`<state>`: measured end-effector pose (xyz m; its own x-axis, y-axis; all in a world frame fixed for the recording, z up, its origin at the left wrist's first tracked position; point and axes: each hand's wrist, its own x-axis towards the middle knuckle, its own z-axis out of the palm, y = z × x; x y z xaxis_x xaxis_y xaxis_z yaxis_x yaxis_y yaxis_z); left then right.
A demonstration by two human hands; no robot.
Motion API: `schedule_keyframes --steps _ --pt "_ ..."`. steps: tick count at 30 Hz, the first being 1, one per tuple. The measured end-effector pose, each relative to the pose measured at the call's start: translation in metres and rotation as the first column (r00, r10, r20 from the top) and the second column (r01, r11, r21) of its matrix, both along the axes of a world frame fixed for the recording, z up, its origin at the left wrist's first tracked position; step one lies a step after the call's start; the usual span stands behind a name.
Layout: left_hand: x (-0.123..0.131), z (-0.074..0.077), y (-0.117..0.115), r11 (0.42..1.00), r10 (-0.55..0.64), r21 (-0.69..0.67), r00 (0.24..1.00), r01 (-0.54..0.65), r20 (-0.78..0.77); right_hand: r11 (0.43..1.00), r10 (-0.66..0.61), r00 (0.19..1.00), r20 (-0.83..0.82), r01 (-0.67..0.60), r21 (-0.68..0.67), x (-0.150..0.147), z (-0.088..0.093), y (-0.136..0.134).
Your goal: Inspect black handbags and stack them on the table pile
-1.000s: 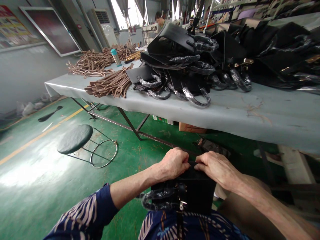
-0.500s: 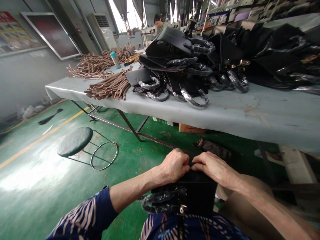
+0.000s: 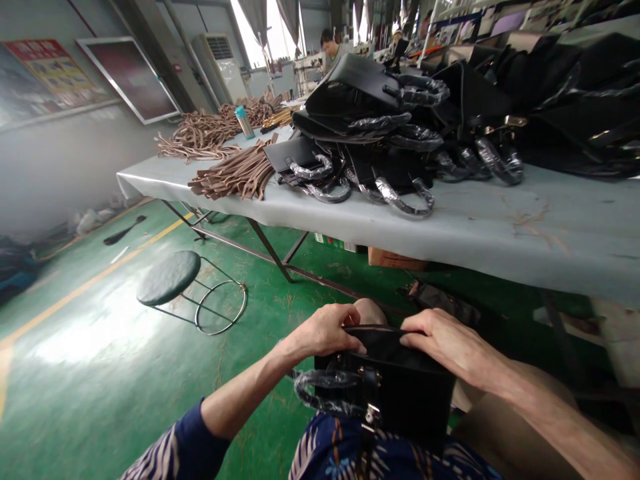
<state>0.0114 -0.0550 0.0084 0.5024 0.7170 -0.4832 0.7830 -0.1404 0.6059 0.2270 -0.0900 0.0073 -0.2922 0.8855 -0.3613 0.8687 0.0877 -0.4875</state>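
A black handbag (image 3: 400, 393) rests on my lap, its plastic-wrapped handle (image 3: 325, 390) hanging toward me. My left hand (image 3: 325, 331) grips the left part of the bag's top edge with curled fingers. My right hand (image 3: 445, 343) holds the right part of the same edge, fingers folded over it. The mouth of the bag is pulled slightly apart between the two hands.
A long grey table (image 3: 500, 227) runs ahead, piled with black handbags (image 3: 400, 127) and brown leather straps (image 3: 235, 173). A teal bottle (image 3: 244, 122) stands at its far end. A round stool (image 3: 170, 277) stands on the green floor to the left. A person (image 3: 331, 47) works far back.
My hands have moved apart along the bag's top edge, and the bag's mouth has opened a little. The view has shifted slightly to the left.
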Motion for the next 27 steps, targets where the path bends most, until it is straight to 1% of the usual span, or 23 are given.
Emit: schedule_keyframes --steps 3,5,7,9,12,14,17,19,21,27 --pt "-0.006 -0.009 0.0 0.996 -0.032 -0.08 0.993 0.042 0.113 1.0 0.006 1.0 -0.003 -0.006 -0.017 -0.002 0.001 0.001" --pt "-0.008 -0.013 -0.001 0.996 -0.041 -0.072 0.987 0.053 0.156 0.999 -0.002 1.0 -0.004 0.002 -0.042 -0.004 0.003 0.0" --pt "-0.008 -0.015 -0.003 0.999 -0.041 -0.015 0.981 0.045 0.189 0.998 -0.016 1.0 -0.002 0.016 -0.054 -0.004 0.005 0.0" --pt "-0.008 -0.016 -0.005 0.997 -0.034 0.072 0.976 0.019 0.214 0.998 -0.024 1.0 -0.002 0.024 -0.052 -0.004 0.007 -0.001" --pt "-0.01 -0.015 -0.008 0.981 -0.019 0.192 0.978 -0.022 0.209 0.997 -0.031 0.999 0.011 0.032 -0.07 -0.002 0.007 -0.001" --pt "-0.012 -0.015 -0.011 0.96 -0.043 0.281 0.979 -0.015 0.199 0.994 -0.057 0.998 0.041 0.061 -0.088 0.0 0.004 0.0" --pt "-0.017 -0.016 -0.014 0.916 -0.119 0.4 0.978 0.042 0.171 0.991 -0.102 0.99 0.097 0.11 -0.075 0.002 -0.002 0.002" --pt "-0.02 -0.019 -0.016 0.902 -0.13 0.427 0.982 0.06 0.136 0.992 -0.114 0.987 0.114 0.119 -0.038 0.001 -0.006 0.003" --pt "-0.022 -0.021 -0.017 0.897 -0.116 0.437 0.987 0.057 0.108 0.993 -0.114 0.987 0.115 0.117 -0.012 0.0 -0.007 0.004" --pt "-0.022 -0.026 -0.019 0.884 -0.135 0.462 0.985 0.07 0.109 0.991 -0.128 0.985 0.118 0.131 -0.012 -0.004 -0.004 0.004"
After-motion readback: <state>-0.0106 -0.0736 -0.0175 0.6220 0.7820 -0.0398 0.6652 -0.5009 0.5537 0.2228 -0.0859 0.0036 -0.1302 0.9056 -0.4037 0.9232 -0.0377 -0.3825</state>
